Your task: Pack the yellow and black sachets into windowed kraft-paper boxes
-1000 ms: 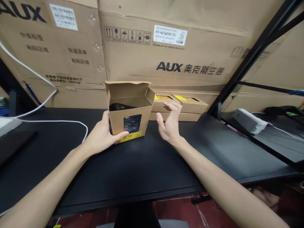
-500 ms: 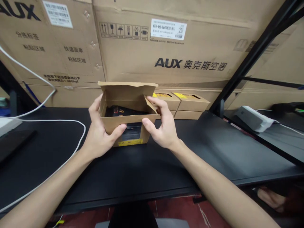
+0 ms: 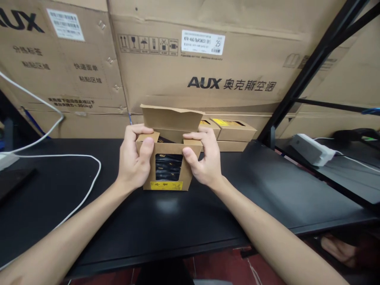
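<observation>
We have both hands on a small cardboard box (image 3: 169, 147) that stands upright on the black counter (image 3: 166, 221), right in front of us at 12 o'clock. Our left hand (image 3: 133, 156) holds the box's left side, its grip clamped with the fingers hooked over the top edge and the thumb pressed on the front face. Our right hand (image 3: 203, 156) mirrors this on the right side, its grip also clamped on the box, with the thumb on the front just beside the window.

The box's lid flap (image 3: 172, 118) stands open and tilts up behind the front wall. A clear window (image 3: 168, 167) in the front shows dark packaged goods, and a yellow label (image 3: 166, 185) runs along the bottom edge.

Just past the box, at about 1 o'clock, sit two smaller cardboard boxes (image 3: 233, 130) with yellow labels, against large AUX cartons (image 3: 196, 59) that fill 12 o'clock. A white cable (image 3: 59, 156) curves across the counter at 9 o'clock. A white power adapter (image 3: 311, 149) lies at 3 o'clock, beyond a black metal shelf frame (image 3: 314, 67).
</observation>
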Demonstrator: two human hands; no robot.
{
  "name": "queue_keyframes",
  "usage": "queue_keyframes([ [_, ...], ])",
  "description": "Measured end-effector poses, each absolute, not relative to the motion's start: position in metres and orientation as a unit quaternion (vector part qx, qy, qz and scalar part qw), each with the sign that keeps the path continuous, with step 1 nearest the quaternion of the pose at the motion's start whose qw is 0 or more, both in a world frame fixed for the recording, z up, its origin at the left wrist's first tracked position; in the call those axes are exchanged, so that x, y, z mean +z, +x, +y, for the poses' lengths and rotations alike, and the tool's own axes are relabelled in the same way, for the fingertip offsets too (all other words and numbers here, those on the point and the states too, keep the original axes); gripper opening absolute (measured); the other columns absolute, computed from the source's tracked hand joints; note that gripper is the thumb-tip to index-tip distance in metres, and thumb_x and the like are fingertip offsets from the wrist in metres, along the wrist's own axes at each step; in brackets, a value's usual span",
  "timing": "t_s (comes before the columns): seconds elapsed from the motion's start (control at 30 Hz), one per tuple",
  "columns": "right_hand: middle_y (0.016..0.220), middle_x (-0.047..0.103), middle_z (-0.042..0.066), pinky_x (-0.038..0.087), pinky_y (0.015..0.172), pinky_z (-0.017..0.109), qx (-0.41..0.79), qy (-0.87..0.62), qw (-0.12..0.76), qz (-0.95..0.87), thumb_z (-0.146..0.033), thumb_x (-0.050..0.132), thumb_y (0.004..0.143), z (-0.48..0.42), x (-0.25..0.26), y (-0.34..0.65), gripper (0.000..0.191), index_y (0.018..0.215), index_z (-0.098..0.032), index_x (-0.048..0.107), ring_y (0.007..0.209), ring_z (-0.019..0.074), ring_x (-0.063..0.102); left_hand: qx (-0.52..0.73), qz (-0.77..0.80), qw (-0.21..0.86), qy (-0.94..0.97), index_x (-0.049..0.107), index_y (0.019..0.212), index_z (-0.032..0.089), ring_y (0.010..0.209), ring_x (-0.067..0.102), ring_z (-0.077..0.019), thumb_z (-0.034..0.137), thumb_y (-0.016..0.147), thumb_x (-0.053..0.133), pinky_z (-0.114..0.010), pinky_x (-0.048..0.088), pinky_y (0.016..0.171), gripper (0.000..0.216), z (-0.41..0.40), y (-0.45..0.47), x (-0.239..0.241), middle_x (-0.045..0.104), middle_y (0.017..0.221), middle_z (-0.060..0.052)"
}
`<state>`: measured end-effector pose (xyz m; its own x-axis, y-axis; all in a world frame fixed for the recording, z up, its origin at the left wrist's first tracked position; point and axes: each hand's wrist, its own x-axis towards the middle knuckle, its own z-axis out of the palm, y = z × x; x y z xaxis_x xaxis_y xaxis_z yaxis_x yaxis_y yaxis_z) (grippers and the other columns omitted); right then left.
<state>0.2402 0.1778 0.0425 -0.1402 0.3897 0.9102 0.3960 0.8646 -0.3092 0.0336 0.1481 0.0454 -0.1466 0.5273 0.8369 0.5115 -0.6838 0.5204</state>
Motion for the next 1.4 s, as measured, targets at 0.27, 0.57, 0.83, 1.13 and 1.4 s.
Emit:
queue_keyframes([
  [0.27,0.154,0.046,0.014,0.051,0.111,0.058,0.027,-0.228,0.638,-0.735,-0.059,0.058,0.095,0.167,0.041,0.225,0.076,0.160,-0.033,0.027,0.138,0.0341,0.054,0.656,0.407,-0.027,0.635,0.050,0.112,0.030,0.114,0.069,-0.0296,0.070,0.097,0.054,-0.050,0.055,0.104,0.043,0.131,0.033,0.041,0.066,0.112,-0.007],
  [0.57,0.111,0.062,0.005,0.049,0.104,0.051,-0.055,-0.157,0.672,-0.721,-0.037,0.054,0.104,0.164,0.051,0.228,0.018,0.119,-0.029,0.061,0.109,0.0242,0.058,0.715,0.239,-0.028,0.656,0.043,0.113,0.031,0.114,0.074,-0.0269,0.051,0.100,0.066,-0.051,0.056,0.098,0.033,0.143,0.042,0.036,0.073,0.121,-0.010],
  [0.83,0.112,0.061,0.005,0.050,0.104,0.050,-0.010,-0.150,0.660,-0.736,-0.033,0.051,0.106,0.162,0.050,0.232,0.016,0.116,-0.029,0.063,0.113,0.0233,0.059,0.708,0.256,-0.032,0.657,0.052,0.125,0.033,0.113,0.073,-0.0225,0.048,0.103,0.061,-0.046,0.054,0.099,0.028,0.138,0.039,0.037,0.075,0.123,-0.004],
  [1.13,0.115,0.063,0.007,0.052,0.104,0.052,-0.014,-0.172,0.640,-0.749,-0.035,0.049,0.107,0.160,0.049,0.234,0.020,0.118,-0.028,0.065,0.116,0.0237,0.061,0.699,0.287,0.014,0.655,0.060,0.125,0.030,0.125,0.069,-0.0261,0.042,0.104,0.057,-0.047,0.052,0.107,0.024,0.136,0.033,0.036,0.073,0.132,-0.006],
  [1.4,0.113,0.063,0.008,0.052,0.104,0.054,-0.008,-0.200,0.641,-0.741,-0.040,0.049,0.107,0.164,0.045,0.235,0.022,0.110,-0.026,0.066,0.116,0.0253,0.063,0.653,0.306,-0.099,0.686,0.067,0.117,0.029,0.124,0.070,-0.0244,0.034,0.107,0.051,-0.048,0.054,0.110,0.019,0.133,0.031,0.043,0.075,0.128,-0.005],
])
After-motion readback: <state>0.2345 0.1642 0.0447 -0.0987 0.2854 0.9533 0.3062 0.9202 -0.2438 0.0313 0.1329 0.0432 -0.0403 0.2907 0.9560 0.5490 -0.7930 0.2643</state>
